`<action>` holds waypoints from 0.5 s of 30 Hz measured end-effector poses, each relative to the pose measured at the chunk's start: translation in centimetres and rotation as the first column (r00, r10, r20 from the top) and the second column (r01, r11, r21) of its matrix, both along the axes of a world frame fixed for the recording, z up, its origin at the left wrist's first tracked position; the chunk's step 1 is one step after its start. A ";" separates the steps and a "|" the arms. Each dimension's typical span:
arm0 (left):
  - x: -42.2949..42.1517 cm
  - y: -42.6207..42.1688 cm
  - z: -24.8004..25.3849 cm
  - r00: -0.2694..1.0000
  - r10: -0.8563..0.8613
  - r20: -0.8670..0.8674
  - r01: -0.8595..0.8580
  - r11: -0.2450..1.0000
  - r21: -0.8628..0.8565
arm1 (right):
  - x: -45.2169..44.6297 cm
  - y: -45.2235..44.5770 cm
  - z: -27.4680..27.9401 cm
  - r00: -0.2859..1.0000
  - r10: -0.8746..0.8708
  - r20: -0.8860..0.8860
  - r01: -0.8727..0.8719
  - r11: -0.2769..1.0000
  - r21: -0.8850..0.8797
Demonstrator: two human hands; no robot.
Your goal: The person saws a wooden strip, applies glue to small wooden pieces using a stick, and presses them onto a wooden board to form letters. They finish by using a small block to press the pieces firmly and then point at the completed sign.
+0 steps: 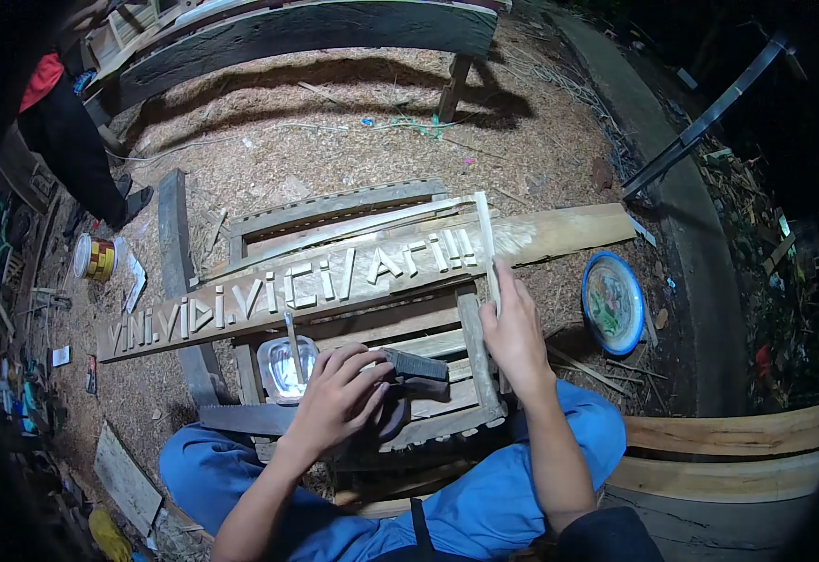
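A long wooden board [241, 323] lies across a slatted wooden frame [470, 328] before me, with raised pale letters reading "VINI.VIDI.VICI/Ari!!!". My right hand [514, 328] is closed on a thin pale wood strip [485, 225], which stands out across the board just right of the last letters. My left hand [339, 398] is curled over the left end of a dark grey textured block [417, 364]; its grip is partly hidden. Beside that hand is a clear plastic tub [278, 367] with a stick in it. A saw blade [245, 419] lies below the tub.
A blue-rimmed round dish [613, 302] rests on the wood-shaving ground at right. Planks [733, 434] lie beside my right knee. A heavy wooden bench [306, 42] stands at the back, with another person [72, 155] at left. A red and yellow tin [94, 258] stands nearby.
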State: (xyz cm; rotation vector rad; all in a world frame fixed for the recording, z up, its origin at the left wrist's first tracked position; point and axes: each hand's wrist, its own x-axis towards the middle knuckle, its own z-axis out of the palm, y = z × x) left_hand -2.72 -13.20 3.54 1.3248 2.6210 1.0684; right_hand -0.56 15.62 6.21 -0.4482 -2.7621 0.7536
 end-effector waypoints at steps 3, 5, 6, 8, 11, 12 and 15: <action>0.1 -0.2 -0.1 1.000 0.005 -0.011 -0.005 1.000 0.001 | 0.0 0.0 0.0 0.997 0.019 -0.070 -0.023 0.998 -0.051; 0.3 -0.2 -0.2 1.000 0.006 -0.019 -0.006 1.000 0.002 | 0.2 0.2 -0.8 0.996 0.032 -0.082 -0.035 0.999 -0.031; 0.3 -0.2 -0.2 1.000 0.008 -0.011 -0.008 1.000 0.000 | 0.3 0.2 -1.0 0.994 0.043 -0.096 -0.045 0.999 -0.012; 0.3 -0.1 -0.2 1.000 0.010 -0.004 -0.010 1.000 0.000 | 0.3 0.2 -0.9 0.998 0.036 -0.054 -0.037 0.999 -0.022; 0.3 -0.2 -0.2 1.000 0.011 -0.011 -0.011 1.000 0.007 | 0.3 -0.4 0.1 0.999 0.047 -0.010 -0.047 0.996 -0.071; 0.3 -0.2 -0.2 1.000 0.011 -0.015 -0.011 1.000 0.006 | 0.3 -0.6 0.4 0.998 0.059 -0.005 -0.060 0.992 -0.109; 0.3 -0.3 -0.4 1.000 0.023 0.001 -0.023 1.000 0.003 | 0.2 -1.2 0.7 0.995 0.088 -0.041 -0.095 0.960 -0.262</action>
